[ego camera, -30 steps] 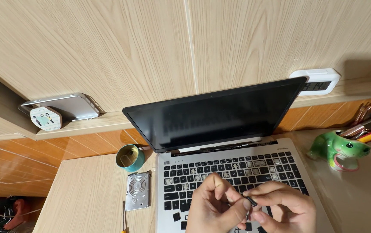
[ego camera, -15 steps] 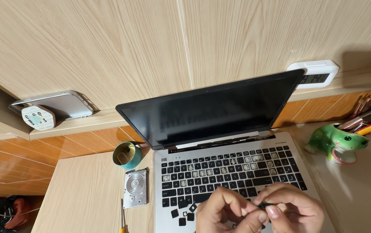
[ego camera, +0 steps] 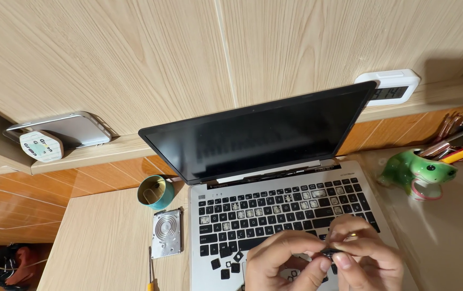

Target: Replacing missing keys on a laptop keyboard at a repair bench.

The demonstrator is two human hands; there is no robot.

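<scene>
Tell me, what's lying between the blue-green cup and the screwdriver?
A bare silver hard drive lies flat on the desk, between the blue-green cup above it and the yellow-handled screwdriver below. The head view shows it.

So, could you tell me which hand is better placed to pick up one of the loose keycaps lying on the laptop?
Probably the left hand: the loose keycaps lie just beside it, while the right hand is farther off, pinching the small black piece.

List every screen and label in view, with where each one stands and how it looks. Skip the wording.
Laptop screen: middle of the desk, tilted back, wide rectangle, dark.
Small display unit: on the ledge behind the laptop's right corner, white rounded case, grey readout.
Round label: on the ledge at far left, against a silver device, white with green print.
</scene>
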